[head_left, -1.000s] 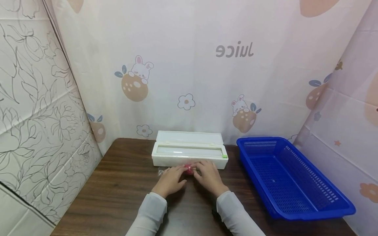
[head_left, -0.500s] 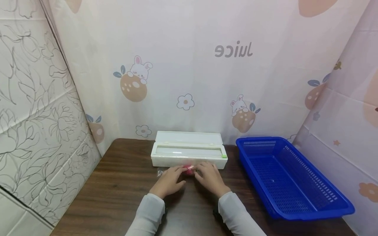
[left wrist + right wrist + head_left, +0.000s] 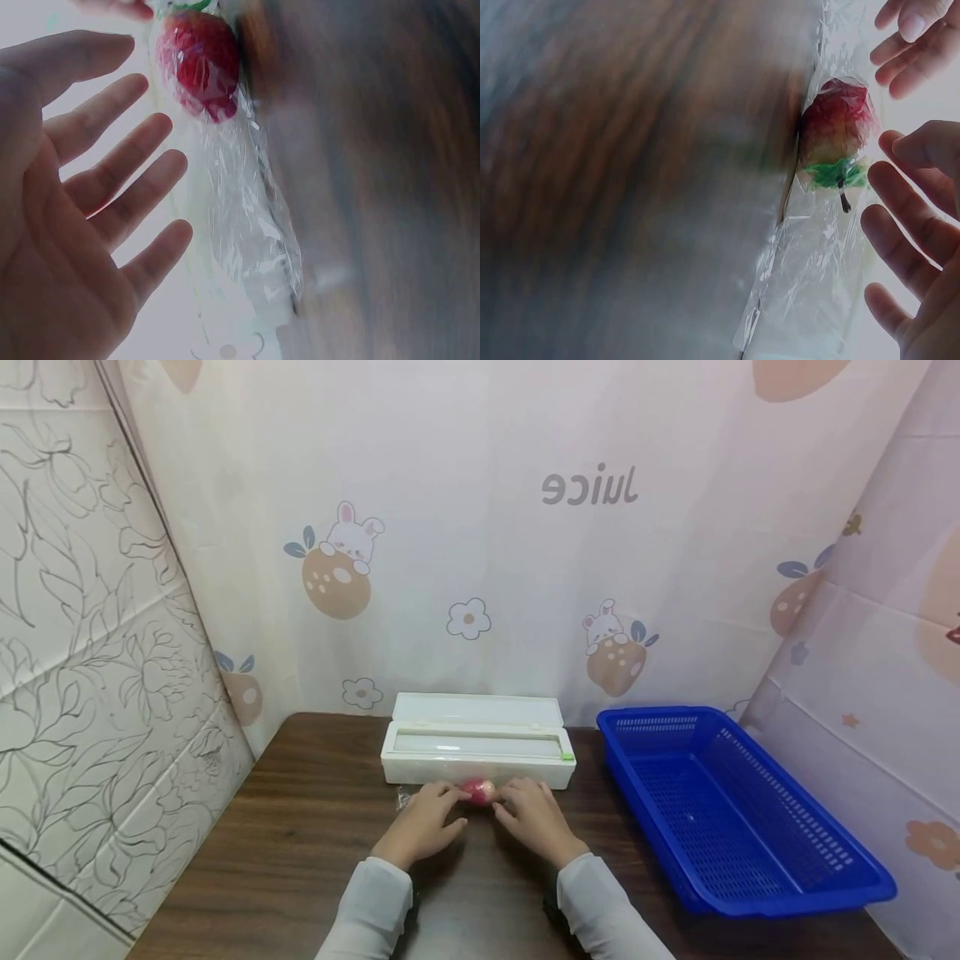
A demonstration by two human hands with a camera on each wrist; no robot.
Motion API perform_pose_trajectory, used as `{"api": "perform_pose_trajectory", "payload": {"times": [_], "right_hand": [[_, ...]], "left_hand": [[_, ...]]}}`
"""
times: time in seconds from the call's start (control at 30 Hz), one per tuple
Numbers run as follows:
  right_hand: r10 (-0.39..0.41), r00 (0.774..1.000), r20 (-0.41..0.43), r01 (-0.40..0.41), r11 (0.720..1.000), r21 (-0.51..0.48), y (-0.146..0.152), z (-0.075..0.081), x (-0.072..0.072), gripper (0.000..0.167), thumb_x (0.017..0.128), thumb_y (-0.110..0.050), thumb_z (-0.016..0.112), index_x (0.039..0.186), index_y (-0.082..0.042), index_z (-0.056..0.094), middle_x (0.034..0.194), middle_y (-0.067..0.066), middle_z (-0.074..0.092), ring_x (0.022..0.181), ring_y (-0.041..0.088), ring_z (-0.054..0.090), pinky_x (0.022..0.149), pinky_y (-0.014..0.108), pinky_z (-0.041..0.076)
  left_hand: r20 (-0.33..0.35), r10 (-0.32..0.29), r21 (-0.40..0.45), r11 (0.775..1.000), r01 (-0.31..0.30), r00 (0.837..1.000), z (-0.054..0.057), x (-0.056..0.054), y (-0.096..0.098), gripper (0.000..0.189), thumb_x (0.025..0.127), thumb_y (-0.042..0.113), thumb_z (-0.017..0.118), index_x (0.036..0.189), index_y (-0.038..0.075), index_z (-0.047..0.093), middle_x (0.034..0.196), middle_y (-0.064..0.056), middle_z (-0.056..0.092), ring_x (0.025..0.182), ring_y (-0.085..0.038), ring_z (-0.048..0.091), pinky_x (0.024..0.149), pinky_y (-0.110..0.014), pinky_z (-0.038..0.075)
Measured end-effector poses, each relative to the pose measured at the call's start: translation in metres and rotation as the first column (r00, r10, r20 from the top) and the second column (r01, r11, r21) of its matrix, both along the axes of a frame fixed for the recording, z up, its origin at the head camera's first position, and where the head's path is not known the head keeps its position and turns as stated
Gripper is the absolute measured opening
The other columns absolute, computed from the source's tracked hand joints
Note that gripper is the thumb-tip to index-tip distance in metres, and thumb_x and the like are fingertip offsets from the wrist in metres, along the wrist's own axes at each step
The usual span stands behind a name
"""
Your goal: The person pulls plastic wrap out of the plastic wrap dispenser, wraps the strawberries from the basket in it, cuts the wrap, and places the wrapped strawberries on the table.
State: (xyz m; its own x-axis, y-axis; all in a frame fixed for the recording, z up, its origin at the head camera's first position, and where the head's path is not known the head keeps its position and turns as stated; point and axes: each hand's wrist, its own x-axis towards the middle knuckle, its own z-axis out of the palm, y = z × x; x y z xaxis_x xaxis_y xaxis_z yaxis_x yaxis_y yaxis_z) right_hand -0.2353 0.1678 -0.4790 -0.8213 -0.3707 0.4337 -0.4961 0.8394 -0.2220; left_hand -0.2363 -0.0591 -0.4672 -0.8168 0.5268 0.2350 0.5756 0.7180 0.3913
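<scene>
A red fruit [image 3: 477, 791] with a pale end, a green leafy top and a short brown stem lies on the table against the front of a white cling film dispenser [image 3: 472, 769]. Clear cling film [image 3: 251, 217] covers the fruit and trails to either side of it. In the head view my left hand [image 3: 423, 824] is at the fruit's left end, and my right hand [image 3: 536, 820] is at its right. Both wrist views show loosely spread fingers beside the fruit, gripping nothing. The dispenser's lid [image 3: 477, 708] stands raised behind a film roll [image 3: 476, 744].
A blue perforated plastic basket [image 3: 686, 893] stands on the right of the brown wooden table [image 3: 285, 852]. A small green piece [image 3: 567, 757] sits at the dispenser's right end. Printed curtains rise behind the table and on both sides.
My hands have drawn slightly apart, the left one moving left. More of the fruit now shows between them, including its pale end. Dispenser and basket stay in place.
</scene>
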Motion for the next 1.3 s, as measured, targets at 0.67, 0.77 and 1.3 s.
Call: {"api": "perform_pose_trajectory", "payload": {"times": [0.67, 0.77, 1.3], "right_hand": [[-0.004, 1.0, -0.015, 0.003, 0.997, -0.076, 0.015, 0.005, 0.002, 0.008, 0.086, -0.014, 0.078, 0.092, -0.019, 0.078, 0.091, -0.007, 0.071, 0.09, 0.018, 0.063, 0.084, 0.045, 0.047], [-0.007, 1.0, -0.007, 0.006, 0.997, -0.073, 0.016, 0.006, 0.002, 0.007, 0.087, -0.015, 0.078, 0.093, -0.019, 0.078, 0.091, -0.007, 0.071, 0.091, 0.018, 0.063, 0.084, 0.046, 0.047], [-0.02, 0.999, 0.028, 0.022, 0.997, -0.067, 0.023, 0.007, 0.0, 0.005, 0.09, -0.024, 0.077, 0.093, -0.021, 0.078, 0.092, -0.007, 0.071, 0.094, 0.018, 0.063, 0.088, 0.046, 0.046]], "left_hand": [[0.014, 0.213, 0.401, 0.894, -0.201, 0.977, 0.008, -0.018, -0.041, 0.024, 0.093, 0.008, 0.069, 0.117, 0.009, 0.071, 0.114, -0.008, 0.069, 0.102, -0.027, 0.066, 0.088, -0.046, 0.054], [0.021, 0.288, 0.434, 0.86, -0.268, 0.958, 0.007, -0.025, -0.045, 0.028, 0.092, 0.01, 0.07, 0.119, 0.009, 0.07, 0.119, -0.012, 0.065, 0.11, -0.032, 0.059, 0.094, -0.051, 0.048], [0.282, 0.387, 0.558, 0.679, -0.478, 0.878, -0.006, -0.053, -0.057, 0.075, 0.093, 0.031, 0.072, 0.151, 0.0, 0.036, 0.145, -0.028, 0.039, 0.135, -0.043, 0.037, 0.111, -0.058, 0.032]]}}
